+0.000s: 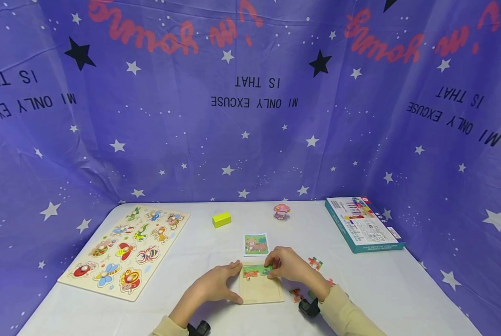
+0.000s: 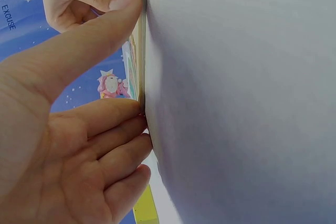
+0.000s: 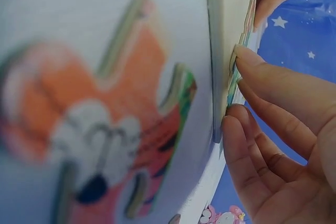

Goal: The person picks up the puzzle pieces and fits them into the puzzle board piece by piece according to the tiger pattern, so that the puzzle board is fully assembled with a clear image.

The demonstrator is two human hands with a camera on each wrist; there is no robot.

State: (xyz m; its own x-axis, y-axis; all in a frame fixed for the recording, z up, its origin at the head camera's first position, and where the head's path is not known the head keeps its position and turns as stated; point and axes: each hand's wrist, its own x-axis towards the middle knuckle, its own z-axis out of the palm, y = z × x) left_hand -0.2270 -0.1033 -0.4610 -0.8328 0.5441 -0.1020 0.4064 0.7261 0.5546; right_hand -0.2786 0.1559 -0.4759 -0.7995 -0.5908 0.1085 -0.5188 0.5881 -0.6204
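A shallow wooden puzzle tray (image 1: 260,291) lies in front of me, its top strip filled with green and orange jigsaw pieces (image 1: 252,271). My left hand (image 1: 217,283) rests against the tray's left edge, thumb near the lower corner and fingers near the upper one. In the left wrist view those fingers are fairly straight along the tray edge. With thumb and fingertips, my right hand (image 1: 290,266) pinches a green puzzle piece (image 1: 268,269) at the top right of the tray. Its fingers partly hide the piece. Just beyond the tray lies a picture card (image 1: 256,245) with an animal scene.
Loose puzzle pieces (image 1: 315,262) lie right of the tray; a tiger-faced piece (image 3: 131,145) is near the right wrist. A knobbed insect board (image 1: 124,252) is at left. Farther back are a yellow block (image 1: 221,219), a pink figurine (image 1: 281,211) and a teal-edged box (image 1: 363,224).
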